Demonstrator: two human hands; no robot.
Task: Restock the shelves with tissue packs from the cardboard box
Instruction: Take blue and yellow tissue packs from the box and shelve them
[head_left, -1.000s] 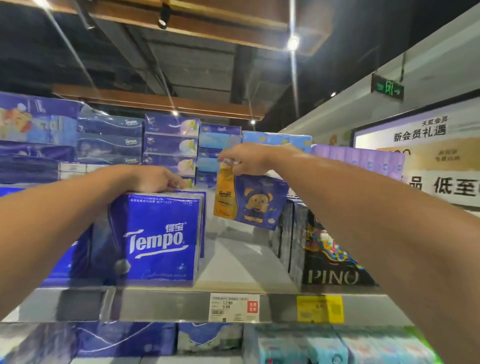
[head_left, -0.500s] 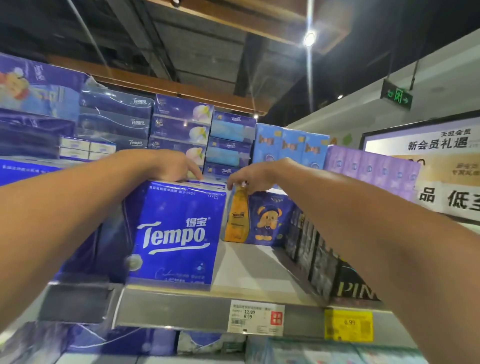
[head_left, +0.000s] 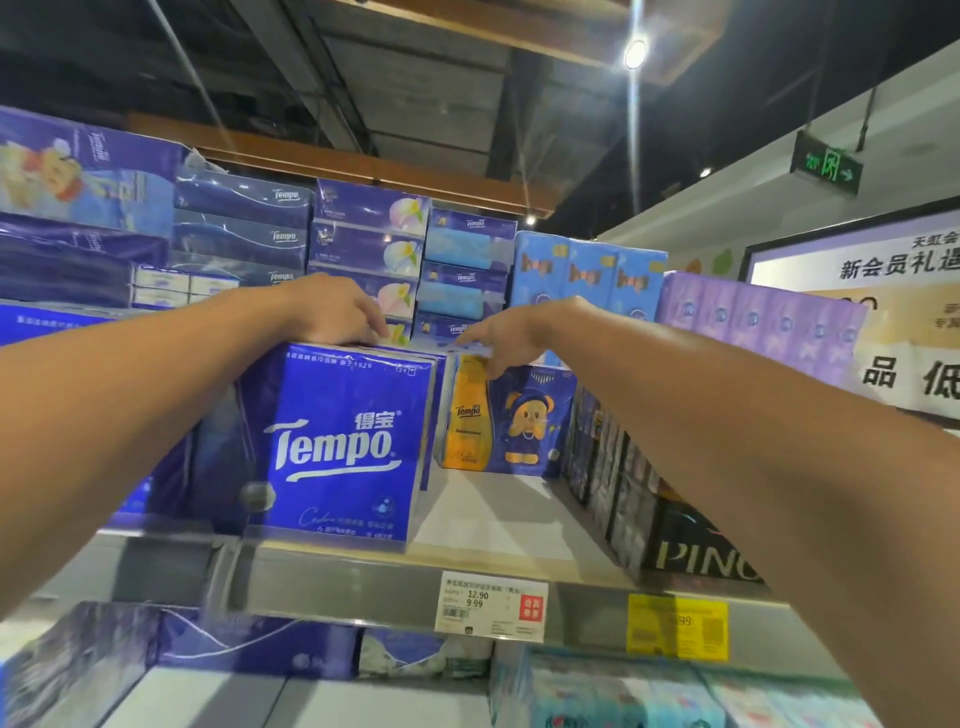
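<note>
A blue-and-yellow Tempo tissue pack with a bear picture (head_left: 511, 423) stands on the grey shelf (head_left: 493, 525), towards the back. My right hand (head_left: 501, 338) pinches its top edge, thumb down over the front. To its left, a larger dark blue Tempo pack (head_left: 337, 441) stands at the shelf's front edge. My left hand (head_left: 337, 314) lies on top of it with fingers curled over the far edge. The cardboard box is not in view.
Black PINO packs (head_left: 675, 545) line the shelf's right side. Stacked tissue boxes (head_left: 363, 249), light blue packs (head_left: 587, 275) and purple packs (head_left: 753, 317) fill the back. A white price tag (head_left: 491, 603) and a yellow one (head_left: 675, 626) hang on the rail. More packs sit on the lower shelf (head_left: 597, 691).
My right hand has carried the bear pack down and back from mid-air until it stands on the shelf beside the blue Tempo pack. The left hand stayed on the blue pack.
</note>
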